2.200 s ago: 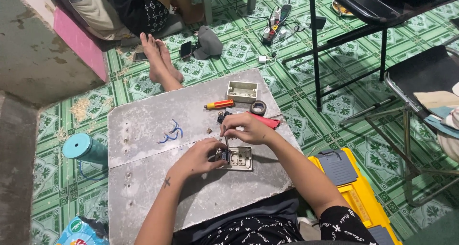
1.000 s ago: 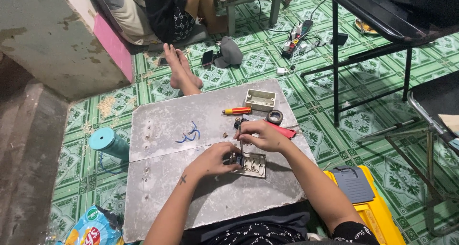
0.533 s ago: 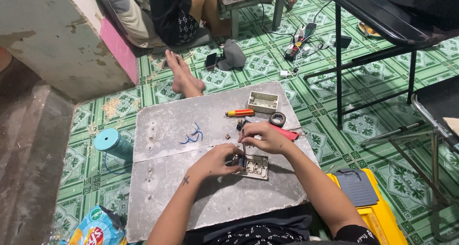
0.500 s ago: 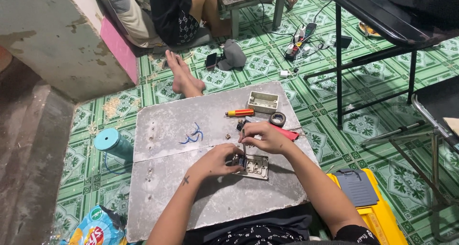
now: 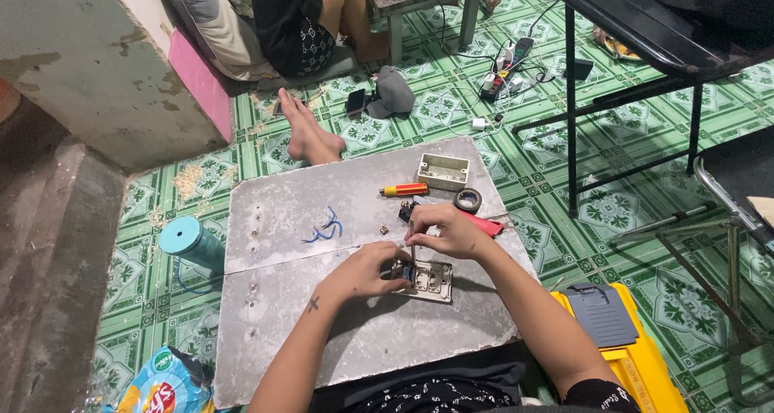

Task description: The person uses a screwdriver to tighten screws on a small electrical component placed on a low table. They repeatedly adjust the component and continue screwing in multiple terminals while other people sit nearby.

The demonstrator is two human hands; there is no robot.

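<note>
2 hands: our left hand [image 5: 367, 269] is pinching the switch plate [image 5: 427, 280]; our right hand [image 5: 443, 229] is gripping a screwdriver [image 5: 412, 252] above it.

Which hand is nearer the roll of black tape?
Right. The right hand sits just below and left of the black tape roll; the left hand is farther down-left, at the switch plate.

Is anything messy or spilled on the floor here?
Yes. Pale sawdust lies scattered over the green tiled floor beside the grey board, and a tangle of plugs and cables sprawls loose near the black chair legs.
</note>
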